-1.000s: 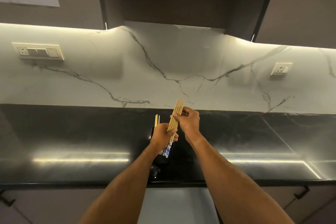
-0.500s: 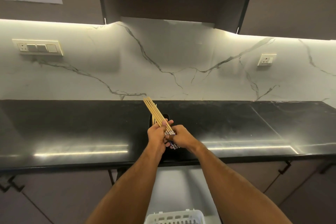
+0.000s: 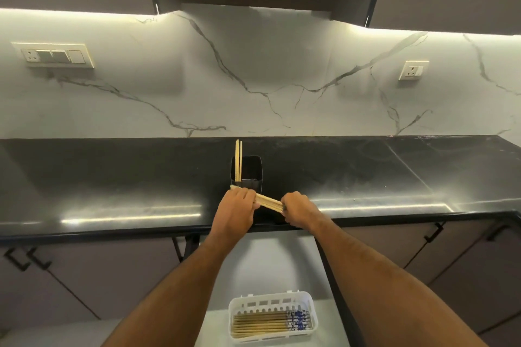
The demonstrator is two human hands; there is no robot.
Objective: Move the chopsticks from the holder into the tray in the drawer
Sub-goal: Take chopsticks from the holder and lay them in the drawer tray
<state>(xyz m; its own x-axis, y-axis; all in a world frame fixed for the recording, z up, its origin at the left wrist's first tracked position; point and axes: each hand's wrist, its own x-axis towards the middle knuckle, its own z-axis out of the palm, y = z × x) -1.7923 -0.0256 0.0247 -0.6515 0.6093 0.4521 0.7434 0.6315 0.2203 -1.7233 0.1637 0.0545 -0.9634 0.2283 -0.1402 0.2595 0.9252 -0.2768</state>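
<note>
A bundle of several wooden chopsticks point(image 3: 268, 202) lies almost level between my two hands, just in front of the black holder point(image 3: 251, 169). My left hand point(image 3: 235, 213) grips its left end and my right hand point(image 3: 299, 210) grips its right end. Two chopsticks point(image 3: 238, 159) still stand upright in the holder on the black counter. Below, in the open drawer point(image 3: 270, 262), a white plastic tray point(image 3: 273, 299) holds several chopsticks point(image 3: 262, 325) with blue-patterned ends, lying side by side.
The black counter point(image 3: 112, 177) runs the full width, with a marble backsplash behind. Cabinet doors with black handles point(image 3: 434, 231) flank the drawer. Wall sockets point(image 3: 413, 69) sit on the backsplash, and dark upper cabinets hang overhead.
The bundle has swung from upright to almost level and come down toward the counter edge, held in both hands. The view has tilted down, showing the holder and the tray in the drawer.
</note>
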